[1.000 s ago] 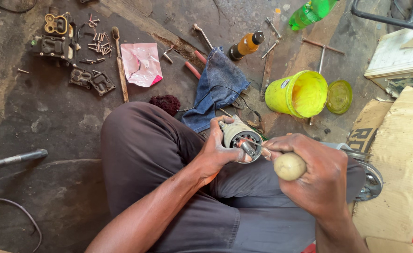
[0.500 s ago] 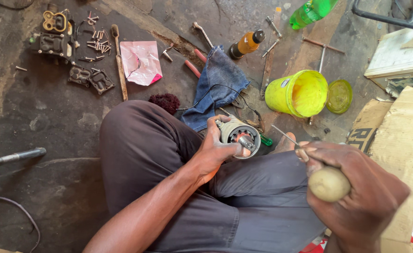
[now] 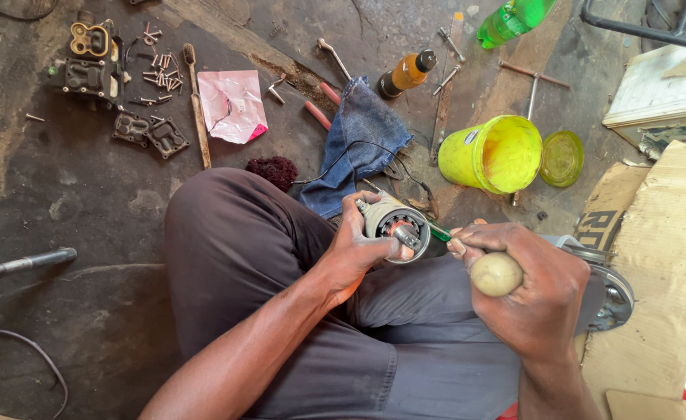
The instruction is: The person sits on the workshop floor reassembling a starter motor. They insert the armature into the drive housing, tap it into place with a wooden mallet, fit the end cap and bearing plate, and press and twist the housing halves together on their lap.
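Shiny metal motor housing (image 3: 396, 223), glossy plastic bucket (image 3: 492, 154), rough denim rag (image 3: 358, 141)

the light is bright, soft daylight, brighter on the far right, where the yellow bucket (image 3: 492, 154) glows. the dark floor (image 3: 63, 202) on the left looks duller. shadows are soft and short. the picture is sharp, with a little bending at the edges.

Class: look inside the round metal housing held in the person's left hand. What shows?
Inside the metal housing, copper-coloured windings and a central shaft show. Deeper parts are hidden by the left hand.
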A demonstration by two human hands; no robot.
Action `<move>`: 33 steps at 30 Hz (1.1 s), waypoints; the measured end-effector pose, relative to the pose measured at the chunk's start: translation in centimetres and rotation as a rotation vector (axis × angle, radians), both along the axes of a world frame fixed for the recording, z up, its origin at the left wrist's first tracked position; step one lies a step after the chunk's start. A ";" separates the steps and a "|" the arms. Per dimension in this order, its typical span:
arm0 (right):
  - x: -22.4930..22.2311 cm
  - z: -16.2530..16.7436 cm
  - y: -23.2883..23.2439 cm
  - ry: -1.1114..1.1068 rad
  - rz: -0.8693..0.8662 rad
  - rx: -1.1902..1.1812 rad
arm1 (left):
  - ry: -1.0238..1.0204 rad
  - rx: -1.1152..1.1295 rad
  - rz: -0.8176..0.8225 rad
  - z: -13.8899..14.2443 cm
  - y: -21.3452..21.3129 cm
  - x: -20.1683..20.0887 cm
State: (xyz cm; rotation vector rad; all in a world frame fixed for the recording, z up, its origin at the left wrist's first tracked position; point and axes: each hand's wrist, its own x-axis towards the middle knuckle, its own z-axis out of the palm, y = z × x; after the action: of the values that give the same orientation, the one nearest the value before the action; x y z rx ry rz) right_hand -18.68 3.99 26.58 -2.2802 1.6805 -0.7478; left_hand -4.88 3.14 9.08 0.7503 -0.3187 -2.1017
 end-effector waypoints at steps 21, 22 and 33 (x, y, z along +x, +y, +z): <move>-3.3 -14.0 -7.4 -0.433 -0.271 0.360 | -0.045 0.004 0.030 -0.3 0.1 -0.3; -3.5 -15.5 -7.6 -0.288 -0.243 0.344 | -0.054 -0.011 0.046 -0.4 0.0 -0.3; -4.3 -7.6 -1.9 0.077 0.117 0.065 | -0.223 -0.050 0.038 0.1 -0.2 0.0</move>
State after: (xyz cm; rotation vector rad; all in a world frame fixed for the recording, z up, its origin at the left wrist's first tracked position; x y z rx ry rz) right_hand -23.01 2.06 18.98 -2.3667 1.5621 -0.5791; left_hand -4.88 2.97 9.16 0.9559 -0.4728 -1.9702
